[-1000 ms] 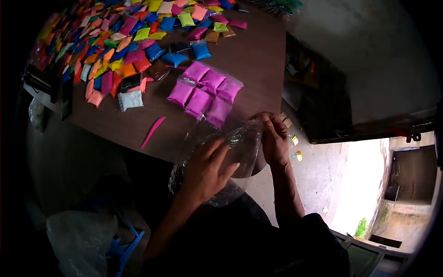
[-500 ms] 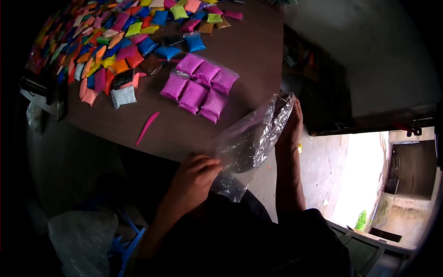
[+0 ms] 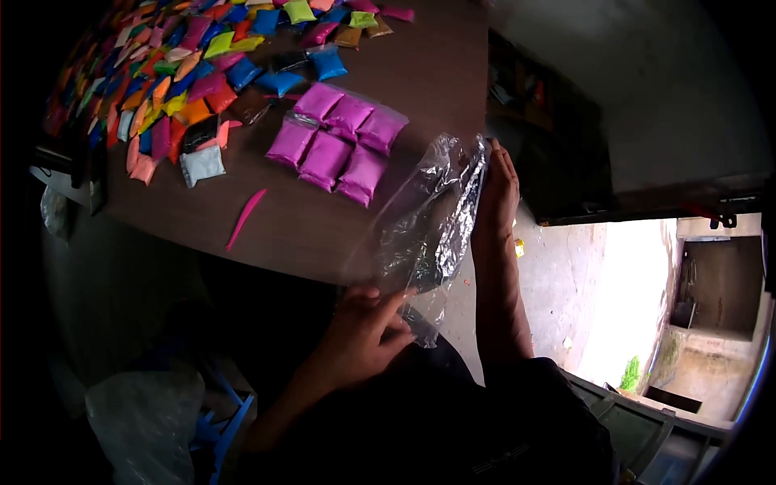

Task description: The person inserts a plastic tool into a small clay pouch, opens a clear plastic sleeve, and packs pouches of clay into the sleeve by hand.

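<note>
A clear plastic bag (image 3: 416,222), crinkled and see-through, hangs between my hands at the table's near right edge. My right hand (image 3: 497,190) grips its upper right side, its fingers partly hidden behind the shiny folds. At the lower end, my left hand (image 3: 368,331) is closed on the film, with the index finger stretched along it. Left of the bag, several pink-purple packets (image 3: 327,158) lie side by side in two rows, apparently under clear wrap. A slim pink plastic tool (image 3: 246,218) rests near the table's front edge.
Many small colored packets (image 3: 194,69) are heaped across the table's (image 3: 311,230) far left. A silver-white packet (image 3: 202,166) lies at the heap's near edge. Below left are a large translucent bag (image 3: 145,420) and a blue stool-like frame (image 3: 226,424). Bright floor shows at right.
The bag has shifted left and hangs more upright. My left hand has moved slightly right and down along it, its index finger now extended. My right hand keeps its grip.
</note>
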`<state>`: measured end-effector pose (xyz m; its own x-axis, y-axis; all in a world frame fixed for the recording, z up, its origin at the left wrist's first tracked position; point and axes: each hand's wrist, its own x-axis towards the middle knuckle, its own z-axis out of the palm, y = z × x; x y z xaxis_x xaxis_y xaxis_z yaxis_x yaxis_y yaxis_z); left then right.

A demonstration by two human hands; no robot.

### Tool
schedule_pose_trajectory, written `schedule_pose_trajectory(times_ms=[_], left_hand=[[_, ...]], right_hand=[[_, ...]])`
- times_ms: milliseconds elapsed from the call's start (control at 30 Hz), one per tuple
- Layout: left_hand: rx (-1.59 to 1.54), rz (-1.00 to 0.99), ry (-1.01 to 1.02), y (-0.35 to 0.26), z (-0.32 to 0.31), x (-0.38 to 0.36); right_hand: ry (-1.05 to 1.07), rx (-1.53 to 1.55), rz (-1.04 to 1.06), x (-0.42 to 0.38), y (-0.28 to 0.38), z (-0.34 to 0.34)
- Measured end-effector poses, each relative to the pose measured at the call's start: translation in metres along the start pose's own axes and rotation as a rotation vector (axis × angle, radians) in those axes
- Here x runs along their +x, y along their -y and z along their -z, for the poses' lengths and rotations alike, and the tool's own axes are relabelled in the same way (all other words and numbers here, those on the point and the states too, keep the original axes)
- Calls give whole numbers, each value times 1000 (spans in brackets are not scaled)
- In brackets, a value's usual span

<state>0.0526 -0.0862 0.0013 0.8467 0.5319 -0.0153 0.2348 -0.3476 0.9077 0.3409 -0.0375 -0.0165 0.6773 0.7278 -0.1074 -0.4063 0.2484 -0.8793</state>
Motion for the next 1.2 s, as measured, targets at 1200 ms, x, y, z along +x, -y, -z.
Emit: schedule_pose_trajectory(times_ms=[1200], left_hand=[[39,-96,-309,1,-14,53]], right_hand=[[266,-394,-148,-46,6,10]])
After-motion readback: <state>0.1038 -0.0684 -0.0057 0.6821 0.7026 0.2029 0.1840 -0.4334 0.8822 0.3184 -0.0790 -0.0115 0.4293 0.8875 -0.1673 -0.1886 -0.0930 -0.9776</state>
